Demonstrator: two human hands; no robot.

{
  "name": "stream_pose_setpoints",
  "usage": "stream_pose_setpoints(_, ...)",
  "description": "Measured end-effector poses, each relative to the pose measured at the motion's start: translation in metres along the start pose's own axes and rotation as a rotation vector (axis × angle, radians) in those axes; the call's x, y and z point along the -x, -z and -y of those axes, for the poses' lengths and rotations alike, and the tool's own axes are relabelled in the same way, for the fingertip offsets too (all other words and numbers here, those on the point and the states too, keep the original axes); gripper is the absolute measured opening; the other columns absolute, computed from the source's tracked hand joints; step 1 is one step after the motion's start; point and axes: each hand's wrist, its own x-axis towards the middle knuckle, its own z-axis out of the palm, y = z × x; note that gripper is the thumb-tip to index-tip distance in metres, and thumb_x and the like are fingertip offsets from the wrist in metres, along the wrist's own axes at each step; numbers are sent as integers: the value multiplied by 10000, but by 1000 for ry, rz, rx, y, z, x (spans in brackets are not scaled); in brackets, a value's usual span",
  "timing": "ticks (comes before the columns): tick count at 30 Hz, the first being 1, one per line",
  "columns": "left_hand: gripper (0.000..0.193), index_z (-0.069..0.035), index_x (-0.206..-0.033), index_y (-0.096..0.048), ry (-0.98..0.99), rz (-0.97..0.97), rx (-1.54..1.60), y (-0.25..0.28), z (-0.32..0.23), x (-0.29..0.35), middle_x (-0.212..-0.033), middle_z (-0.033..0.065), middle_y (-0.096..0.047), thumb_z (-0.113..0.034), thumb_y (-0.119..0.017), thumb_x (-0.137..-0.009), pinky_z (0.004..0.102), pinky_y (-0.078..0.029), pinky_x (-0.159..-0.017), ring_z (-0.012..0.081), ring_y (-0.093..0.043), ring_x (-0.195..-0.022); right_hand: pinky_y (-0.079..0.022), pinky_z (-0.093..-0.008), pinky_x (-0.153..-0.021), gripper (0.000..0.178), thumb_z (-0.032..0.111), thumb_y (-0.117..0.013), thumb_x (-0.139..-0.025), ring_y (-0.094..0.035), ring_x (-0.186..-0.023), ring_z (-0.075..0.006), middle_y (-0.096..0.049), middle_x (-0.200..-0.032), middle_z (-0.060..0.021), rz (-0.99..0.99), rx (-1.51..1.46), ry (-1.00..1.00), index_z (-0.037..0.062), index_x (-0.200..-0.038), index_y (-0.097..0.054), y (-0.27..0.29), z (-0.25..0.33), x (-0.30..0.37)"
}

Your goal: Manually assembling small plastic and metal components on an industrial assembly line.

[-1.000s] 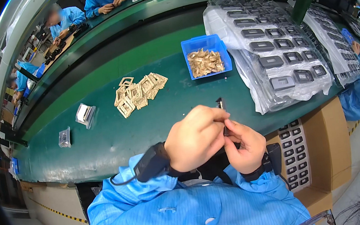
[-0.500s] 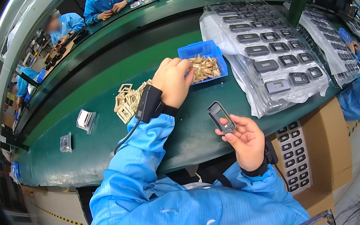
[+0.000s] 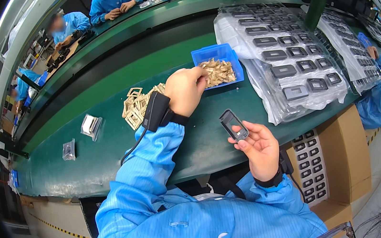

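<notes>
My right hand (image 3: 263,153) holds a dark grey plastic housing (image 3: 233,125) with a rectangular window, gripped at its lower end between thumb and fingers and tilted above the green table. My left hand (image 3: 186,90) is at the left edge of a blue bin (image 3: 238,68), its fingers curled together over the rim. Whatever lies between those fingertips is hidden. Small tan pieces (image 3: 218,73) are heaped in the bin. Left of my left wrist, a loose pile of flat tan rectangular frames (image 3: 136,104) lies on the table, partly covered by my arm.
Trays of dark housings (image 3: 283,70) on clear plastic and white wrap stand at the right. An open cardboard box (image 3: 344,156) with more parts is below the table edge. Two small clear packets (image 3: 90,126) lie at left. Co-workers in blue sit across and at right.
My left hand has shifted slightly, its fingers drawn lower and more curled at the bin's edge. The right hand keeps the housing in nearly the same place.
</notes>
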Motion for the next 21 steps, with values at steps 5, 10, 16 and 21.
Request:
stream_pose_setpoints(5, 114, -60, -898, -710, -29, -23, 17, -10, 15, -9, -789, 125, -691, -104, -707, -793, 420, -531, -701, 321, -669, -777, -550, -300, -884, 451, -128, -590, -916, -674, -1074, -257, -619, -1261, -200, 47, -22, -38, -43, -1345, -482, -4, -2, 3)
stream_pose_setpoints(10, 213, -37, -1025, -734, 131, -19, 258, -2, 1, 11, -921, 108, -745, -46, -669, -823, 301, -551, -675, 170, -713, -801, -551, -301, -882, 448, -122, -586, -920, -674, -1068, -248, -621, -1259, -188, 18, 19, -29, -39, -1346, -478, -3, 2, 4)
stream_pose_setpoints(16, 165, -51, -976, -738, 25, 193, -5, -8, 13, 60, -902, 129, -714, -111, -709, -826, 385, -553, -729, 290, -692, -826, -552, -302, -875, 443, -103, -590, -926, -675, -1054, -240, -620, -1262, -182, -14, 31, -2, -37, -1349, -476, -1, 0, 4)
stream_pose_setpoints(21, 216, -77, -999, -737, 320, 192, 103, -26, 20, 59, -937, 103, -683, -183, -764, -813, 356, -536, -731, 277, -674, -835, -554, -304, -871, 439, -95, -595, -928, -676, -1052, -241, -623, -1259, -182, 11, 4, -24, -39, -1348, -478, -6, -3, 6)
